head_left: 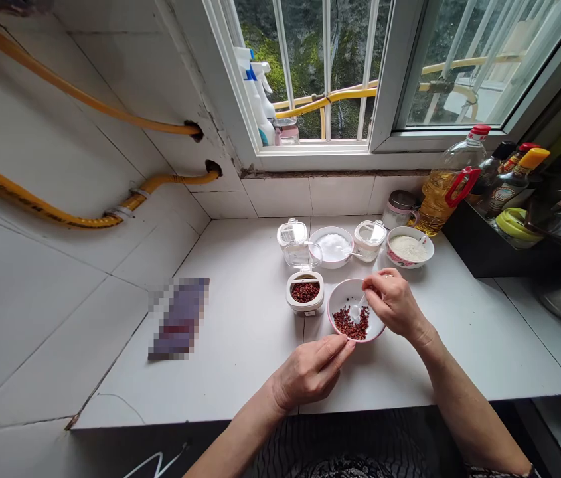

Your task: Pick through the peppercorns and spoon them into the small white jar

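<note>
Your left hand [310, 372] rests on the desk [240, 345] near its front edge, and its fingertips touch the near rim of the small bowl [340, 299], fingers bent and closed against the rim. Your right hand [396, 305] is over the far side of the bowl, fingers pinched on a small white spoon [358, 309] whose end lies among the red peppercorns [351, 325]. The bowl stands near the middle of the desk, a little toward the front edge. I judge you are moving peppercorns with the spoon, so keep the left fingertips firm on the rim, since the bowl is light and may slide. Take small amounts and keep the spoon low, because the grains roll easily.

Just beside the bowl, on its left, stands an open jar [305, 292] with more peppercorns. Behind, toward the back edge, there are a clear container [294, 242], a bowl of white powder [332, 247], a second container [370, 239] and a bowl of grains [409, 248]. In the back right corner stands an oil bottle [447, 179] with other bottles. The desk is white tile, the wall on the left carries a yellow hose [85, 216], and a window [330, 73] is above the back edge
</note>
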`<control>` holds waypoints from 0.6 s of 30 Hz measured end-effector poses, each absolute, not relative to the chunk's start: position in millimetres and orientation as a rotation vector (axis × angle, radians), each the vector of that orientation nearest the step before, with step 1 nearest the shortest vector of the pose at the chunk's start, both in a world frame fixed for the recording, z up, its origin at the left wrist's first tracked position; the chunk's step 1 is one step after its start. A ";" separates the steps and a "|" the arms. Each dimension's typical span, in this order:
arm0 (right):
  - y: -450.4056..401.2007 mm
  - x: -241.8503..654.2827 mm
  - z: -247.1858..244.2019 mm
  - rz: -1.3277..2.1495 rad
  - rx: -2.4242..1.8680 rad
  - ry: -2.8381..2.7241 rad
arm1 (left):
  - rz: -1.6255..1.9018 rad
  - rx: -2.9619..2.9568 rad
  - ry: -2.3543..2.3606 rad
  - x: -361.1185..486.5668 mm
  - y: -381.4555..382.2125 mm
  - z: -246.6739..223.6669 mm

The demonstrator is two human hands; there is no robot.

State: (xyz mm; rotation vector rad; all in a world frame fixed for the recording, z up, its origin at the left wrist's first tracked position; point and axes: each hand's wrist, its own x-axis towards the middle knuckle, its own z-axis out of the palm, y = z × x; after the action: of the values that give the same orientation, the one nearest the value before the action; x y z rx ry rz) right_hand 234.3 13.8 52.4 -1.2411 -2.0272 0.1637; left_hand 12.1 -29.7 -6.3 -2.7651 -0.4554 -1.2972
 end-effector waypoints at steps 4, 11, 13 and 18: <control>11.0 226.5 47.3 0.361 -1.258 -2.065 | -1.286 -2.770 -0.466 11.5 -30.3 -6.5; 9.5 228.9 52.7 0.564 -1.372 -1.792 | -1.285 -2.770 -0.450 11.3 -30.2 -6.8; 10.2 230.8 53.7 0.589 -1.385 -1.743 | -1.292 -2.770 -0.452 11.6 -30.1 -6.1; 12.0 230.6 51.6 0.570 -1.419 -1.710 | -1.286 -2.775 -0.478 11.9 -30.2 -4.5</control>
State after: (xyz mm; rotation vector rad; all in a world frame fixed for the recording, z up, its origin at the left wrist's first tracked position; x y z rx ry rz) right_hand 230.6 12.0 51.6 -1.4190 -1.7102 0.5698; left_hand 11.9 -30.2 -4.5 -2.7752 -0.4784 -1.2856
